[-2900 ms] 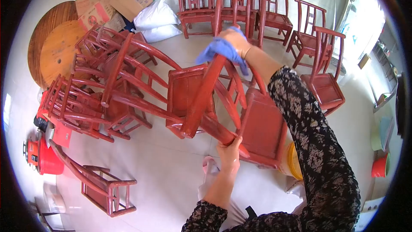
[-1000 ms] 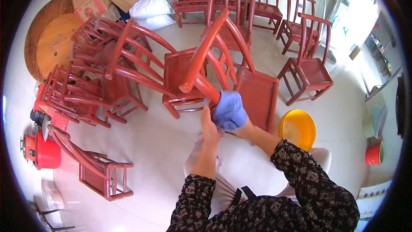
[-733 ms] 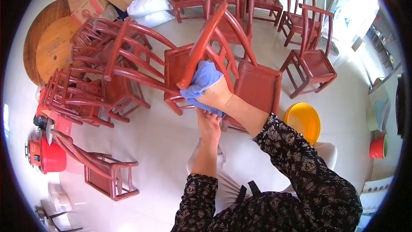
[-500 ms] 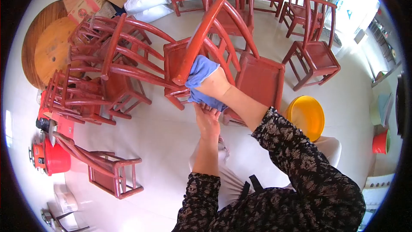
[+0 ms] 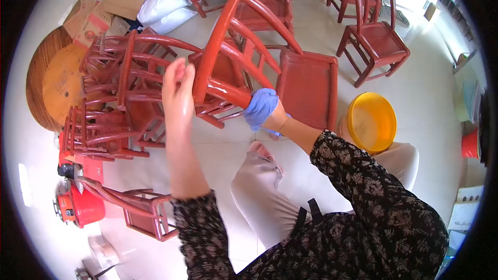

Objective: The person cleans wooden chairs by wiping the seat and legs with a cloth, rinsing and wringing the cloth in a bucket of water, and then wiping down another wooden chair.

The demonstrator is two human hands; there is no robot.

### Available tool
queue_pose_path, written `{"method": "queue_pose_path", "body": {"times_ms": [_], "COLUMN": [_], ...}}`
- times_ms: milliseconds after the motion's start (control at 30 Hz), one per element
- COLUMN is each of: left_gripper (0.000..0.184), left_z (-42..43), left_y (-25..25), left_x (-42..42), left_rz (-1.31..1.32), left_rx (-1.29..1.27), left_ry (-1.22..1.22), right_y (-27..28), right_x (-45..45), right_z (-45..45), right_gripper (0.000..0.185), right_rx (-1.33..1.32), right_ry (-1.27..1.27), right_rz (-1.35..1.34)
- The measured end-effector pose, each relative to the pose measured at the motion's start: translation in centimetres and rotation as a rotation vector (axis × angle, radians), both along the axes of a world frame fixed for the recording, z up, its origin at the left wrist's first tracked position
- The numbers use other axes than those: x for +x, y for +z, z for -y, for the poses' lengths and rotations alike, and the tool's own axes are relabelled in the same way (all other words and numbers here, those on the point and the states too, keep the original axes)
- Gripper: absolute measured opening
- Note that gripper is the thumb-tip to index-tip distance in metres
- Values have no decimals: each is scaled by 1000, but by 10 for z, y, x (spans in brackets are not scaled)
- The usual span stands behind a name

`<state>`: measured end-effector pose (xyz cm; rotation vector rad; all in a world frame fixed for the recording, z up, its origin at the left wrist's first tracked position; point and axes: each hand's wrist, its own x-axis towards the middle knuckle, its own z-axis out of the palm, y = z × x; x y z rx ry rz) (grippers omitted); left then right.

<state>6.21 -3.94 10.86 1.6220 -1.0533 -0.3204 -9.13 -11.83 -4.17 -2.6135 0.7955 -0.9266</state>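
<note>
Note your black fabric sleeves (image 5: 376,186) with pale floral print, your soft blue cloth (image 5: 260,108), the red wooden chair (image 5: 217,44), the round yellow plastic bucket (image 5: 372,123).

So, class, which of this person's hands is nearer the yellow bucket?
The right hand: it is left of the yellow bucket in view, holding the blue cloth. The left hand is farther left.

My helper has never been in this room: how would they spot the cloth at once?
Start at the red wooden chair whose seat lies left of the yellow bucket in the picture. Follow its lower backrest post to the right hand, which holds the crumpled blue cloth against it. Soft folds and blue colour set it apart from the hard red wood.
</note>
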Motion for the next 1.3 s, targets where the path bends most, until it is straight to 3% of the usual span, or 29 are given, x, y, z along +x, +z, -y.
{"method": "queue_pose_path", "body": {"times_ms": [67, 100, 167, 200, 233, 267, 300, 367, 567, 600, 633, 700, 767, 833, 867, 933, 1000, 1133, 1233, 1300], "left_gripper": [45, 51, 56, 54, 52, 44, 44, 37, 61, 61, 62, 60, 59, 58, 58, 57, 55, 52, 43, 43], "left_z": [32, 50, 69, 72, 74, 75, 78, 72, 52, 45, 37, 24, 13, 3, -5, -14, -19, -18, -17, -15], "left_y": [8, 1, 5, 8, 9, 9, 8, 7, 15, 14, 12, 6, -10, -8, -14, -11, -7, 0, -3, -9], "left_x": [17, 27, 23, 15, 10, 7, 11, 17, -3, -9, -16, -34, -39, -71, -68, -77, -85, -89, -82, -71], "left_rz": [171, 302, 451, 359, 264, 251, 255, 157, 60, 43, 28, 25, -6, -104, -112, -47, 20, -141, -8, 121], "left_rx": [137, 215, 285, 459, 635, 570, 576, 502, 469, 479, 491, 408, 335, 185, 253, 247, 251, 309, 399, 439], "left_ry": [-29, -63, -105, -152, -196, -218, -218, -289, -322, -306, -288, -287, -318, -372, -366, -332, -266, -263, -212, -185], "right_y": [6, 4, -21, -45, -75, -79, -83, -92, -69, -8, 25, 66, 67, 72, 80, 88, 73, 44, -39, -9], "right_x": [-6, -13, -30, -44, -61, -71, -71, -73, -97, -104, -101, -84, -41, -4, 2, -20, -38, -40, -24, -52], "right_z": [-4, -6, -11, -8, -3, 1, 5, -2, 22, 12, 14, 30, 38, 25, 14, 0, 10, 14, 22, 34], "right_gripper": [17, 17, 13, 13, 22, 31, 31, 32, 21, 17, 17, 15, 16, 18, 21, 22, 21, 17, 29, 31], "right_rx": [-126, -133, 428, 428, 340, 245, 251, 459, 885, 725, 730, 98, 69, 12, 270, 174, 65, -30, 167, 93], "right_ry": [-26, -41, -221, -228, -47, 134, 133, 125, 336, 100, 96, 25, 276, 257, 148, 104, 133, 210, 284, 256], "right_rz": [-269, -258, -61, -49, 133, 311, 316, 277, 514, 425, 430, 162, 432, 435, 502, 454, 243, 511, 409, 409]}}
